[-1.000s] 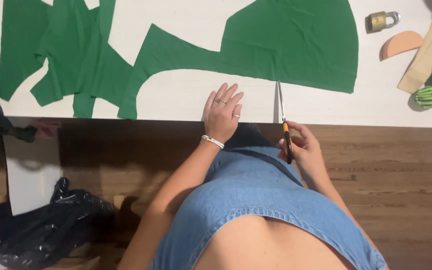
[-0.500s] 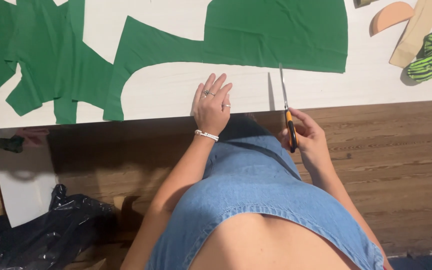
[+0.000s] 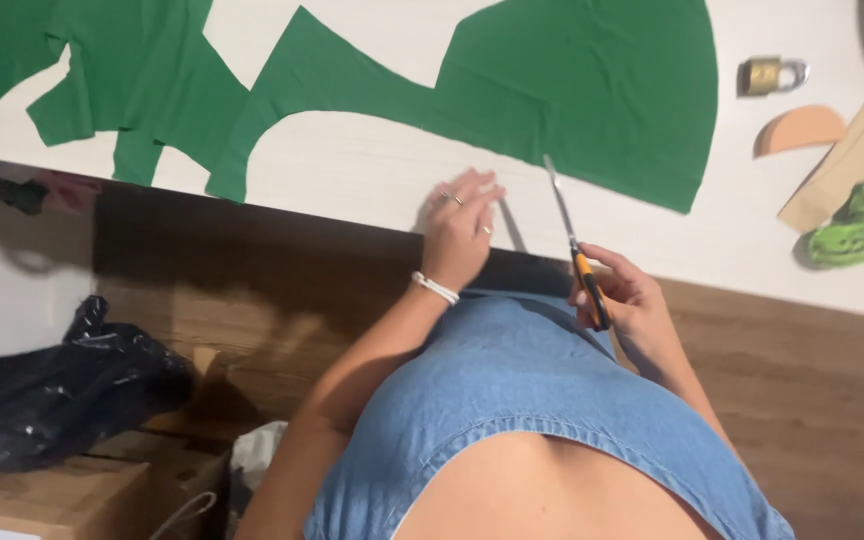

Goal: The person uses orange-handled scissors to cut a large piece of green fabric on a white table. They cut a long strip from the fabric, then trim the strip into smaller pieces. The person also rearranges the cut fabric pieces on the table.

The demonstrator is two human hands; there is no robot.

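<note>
A large piece of green fabric (image 3: 572,90), cut into curved shapes, lies spread on the white table (image 3: 352,170). My left hand (image 3: 460,228) rests flat on the table near its front edge, fingers apart, just below the fabric. My right hand (image 3: 624,300) grips the orange and black handles of a pair of scissors (image 3: 570,232). The closed blades point up toward the lower edge of the fabric, their tip right at it.
A brass padlock (image 3: 770,74), an orange half-round piece (image 3: 800,130), a tan cardboard strip (image 3: 847,160) and a bundle of green cord (image 3: 857,222) lie at the table's right. A black plastic bag (image 3: 62,385) and a cardboard box (image 3: 52,495) sit on the wooden floor at left.
The view has tilted and shifted, so the table now slants. My left hand stays flat on the table and my right hand still holds the scissors near the fabric edge.
</note>
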